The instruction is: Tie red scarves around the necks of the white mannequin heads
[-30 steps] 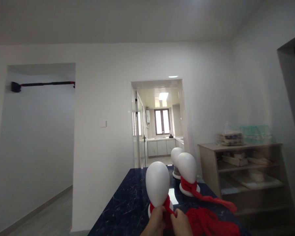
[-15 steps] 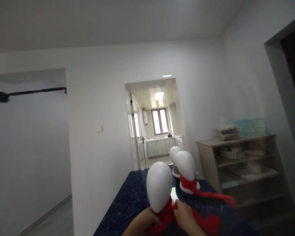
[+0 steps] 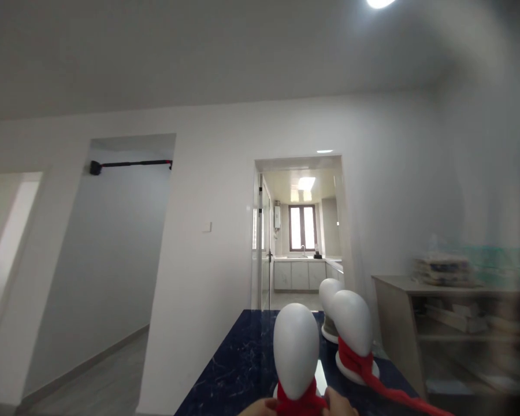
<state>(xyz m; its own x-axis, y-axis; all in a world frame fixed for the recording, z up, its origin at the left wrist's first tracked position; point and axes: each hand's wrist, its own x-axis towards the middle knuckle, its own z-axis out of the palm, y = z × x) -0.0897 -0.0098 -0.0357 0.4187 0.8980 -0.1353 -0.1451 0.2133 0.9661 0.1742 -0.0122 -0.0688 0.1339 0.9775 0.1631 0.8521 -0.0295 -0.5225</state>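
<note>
A white mannequin head (image 3: 296, 349) stands upright at the near end of the table, with a red scarf (image 3: 301, 405) wrapped round its neck. At the bottom edge of the view, my left hand (image 3: 262, 408) holds the scarf on the left of the neck. My right hand (image 3: 338, 404) is closed on the same scarf on the right. The lower parts of both hands are cut off. Behind to the right is a second white head (image 3: 353, 322) wearing a red scarf (image 3: 356, 359), its tail trailing toward the lower right. A third white head (image 3: 328, 294) is partly hidden behind it.
The dark blue marbled table (image 3: 238, 361) narrows toward a doorway into a kitchen. On the right stands a shelf unit (image 3: 396, 323) with a wrapped pack (image 3: 444, 270) and greenish clear containers on top. A black pole (image 3: 134, 163) is on the left.
The camera has tilted up and turned left, so everything sits lower and farther right. My hands stay at the near head's scarf, which now lies closer round the neck; more of them is cut off.
</note>
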